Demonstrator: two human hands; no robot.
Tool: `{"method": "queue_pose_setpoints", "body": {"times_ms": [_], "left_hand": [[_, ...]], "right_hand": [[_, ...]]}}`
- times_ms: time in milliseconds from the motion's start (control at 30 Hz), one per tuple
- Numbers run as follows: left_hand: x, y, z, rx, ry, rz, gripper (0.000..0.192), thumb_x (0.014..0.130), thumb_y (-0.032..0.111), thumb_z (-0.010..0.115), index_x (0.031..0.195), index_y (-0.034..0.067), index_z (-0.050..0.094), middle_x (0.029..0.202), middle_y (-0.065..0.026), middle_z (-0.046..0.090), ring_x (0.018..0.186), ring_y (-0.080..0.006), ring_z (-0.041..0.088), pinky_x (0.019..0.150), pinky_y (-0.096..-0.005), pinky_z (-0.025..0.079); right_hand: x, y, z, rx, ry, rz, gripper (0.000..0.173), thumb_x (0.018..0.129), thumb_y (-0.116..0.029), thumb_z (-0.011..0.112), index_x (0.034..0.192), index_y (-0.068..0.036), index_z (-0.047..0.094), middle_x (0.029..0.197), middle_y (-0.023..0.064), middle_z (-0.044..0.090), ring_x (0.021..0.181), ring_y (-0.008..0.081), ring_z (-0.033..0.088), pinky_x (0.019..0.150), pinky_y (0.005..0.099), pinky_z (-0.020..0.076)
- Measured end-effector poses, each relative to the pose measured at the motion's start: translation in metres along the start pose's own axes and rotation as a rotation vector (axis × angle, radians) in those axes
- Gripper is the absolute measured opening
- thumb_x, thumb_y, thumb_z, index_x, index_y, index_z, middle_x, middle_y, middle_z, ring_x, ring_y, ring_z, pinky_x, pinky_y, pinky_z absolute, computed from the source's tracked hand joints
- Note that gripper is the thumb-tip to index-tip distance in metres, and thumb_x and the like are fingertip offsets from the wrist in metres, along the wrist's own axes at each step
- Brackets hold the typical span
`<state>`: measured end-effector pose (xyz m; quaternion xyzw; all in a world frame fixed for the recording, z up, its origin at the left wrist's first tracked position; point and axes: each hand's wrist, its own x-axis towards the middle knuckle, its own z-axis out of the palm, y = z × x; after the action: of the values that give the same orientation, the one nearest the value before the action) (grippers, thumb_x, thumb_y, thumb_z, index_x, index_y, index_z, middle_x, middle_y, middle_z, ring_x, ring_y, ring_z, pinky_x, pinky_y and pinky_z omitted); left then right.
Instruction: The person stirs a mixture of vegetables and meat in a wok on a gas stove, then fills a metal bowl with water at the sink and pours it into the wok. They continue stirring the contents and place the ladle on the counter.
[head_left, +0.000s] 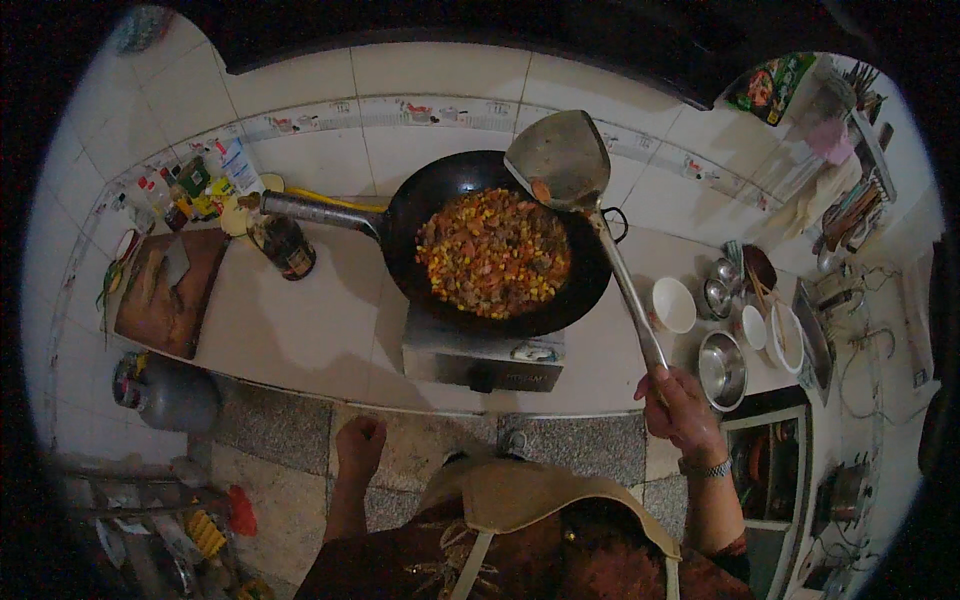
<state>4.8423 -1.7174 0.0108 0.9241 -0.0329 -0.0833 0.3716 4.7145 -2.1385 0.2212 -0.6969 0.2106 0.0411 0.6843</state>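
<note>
My right hand (679, 412) grips the handle of a metal wok spatula (562, 161). Its broad blade is raised over the right rim of a black wok (405, 262), with a small bit of food stuck on it. Diced food with yellow corn kernels and reddish and brown pieces (495, 255) fills the wok's bottom. Beneath the wok is a single-burner gas stove (480, 360), and the wok's long handle (315, 210) points left. My left hand (360, 442) hangs before the counter's front edge, curled into a fist, and nothing shows in it.
Left of the wok stand a dark sauce bottle (285, 247) and a cutting board (172, 300) with a cleaver (177, 262). White bowls (673, 305) and a steel basin (723, 370) sit at the right. A grey gas cylinder (176, 390) stands below the counter's left end.
</note>
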Motion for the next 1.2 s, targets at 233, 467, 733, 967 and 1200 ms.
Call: {"method": "queue_pose_setpoints", "body": {"times_ms": [233, 467, 733, 967, 1200], "left_hand": [[-0.004, -0.004, 0.000, -0.010, 0.024, 0.026, 0.020, 0.081, 0.022, 0.070, 0.078, 0.002, 0.066, 0.074, -0.0120, 0.065, 0.065, -0.0241, 0.063, 0.060, -0.0361, 0.049], [0.009, 0.002, -0.002, -0.152, 0.121, 0.127, 0.017, 0.081, 0.018, 0.069, 0.081, 0.001, 0.064, 0.071, -0.0100, 0.062, 0.063, -0.0211, 0.060, 0.061, -0.0341, 0.048], [0.008, 0.032, -0.012, -0.128, 0.073, 0.115, 0.017, 0.084, 0.015, 0.067, 0.079, 0.000, 0.062, 0.067, -0.0089, 0.058, 0.062, -0.0179, 0.058, 0.059, -0.0326, 0.046], [0.015, 0.063, -0.032, -0.171, 0.166, 0.201, 0.013, 0.084, 0.012, 0.066, 0.082, 0.001, 0.061, 0.070, -0.0088, 0.057, 0.060, -0.0179, 0.055, 0.057, -0.0321, 0.046], [0.088, 0.210, -0.072, -0.052, 0.323, 0.820, 0.018, 0.081, 0.011, 0.067, 0.098, 0.009, 0.063, 0.089, -0.0084, 0.058, 0.070, -0.0248, 0.060, 0.060, -0.0359, 0.050]], "right_hand": [[0.002, 0.019, -0.012, -0.316, 0.132, -0.170, 0.037, 0.098, -0.036, 0.045, 0.091, -0.001, 0.058, 0.051, 0.0027, 0.046, 0.039, 0.0125, 0.041, 0.038, 0.0304, 0.0309], [0.019, 0.077, -0.005, -1.252, 0.483, -0.238, 0.023, 0.092, -0.025, 0.057, 0.092, -0.002, 0.055, 0.069, 0.0220, 0.063, 0.062, 0.0407, 0.062, 0.052, 0.0488, 0.0466], [0.014, 0.030, -0.005, -0.471, 0.233, -0.290, 0.033, 0.098, -0.032, 0.050, 0.084, -0.003, 0.054, 0.053, 0.0007, 0.047, 0.044, 0.0112, 0.045, 0.041, 0.0272, 0.0309], [-0.003, 0.015, -0.007, -0.291, 0.124, -0.089, 0.037, 0.097, -0.034, 0.051, 0.078, -0.003, 0.057, 0.056, -0.0010, 0.047, 0.045, 0.0065, 0.040, 0.042, 0.0267, 0.0294], [-0.003, -0.003, -0.001, -0.624, 0.157, -0.257, 0.038, 0.097, -0.033, 0.051, 0.075, -0.002, 0.057, 0.057, 0.0037, 0.047, 0.053, 0.0123, 0.044, 0.049, 0.0302, 0.0344]]}}
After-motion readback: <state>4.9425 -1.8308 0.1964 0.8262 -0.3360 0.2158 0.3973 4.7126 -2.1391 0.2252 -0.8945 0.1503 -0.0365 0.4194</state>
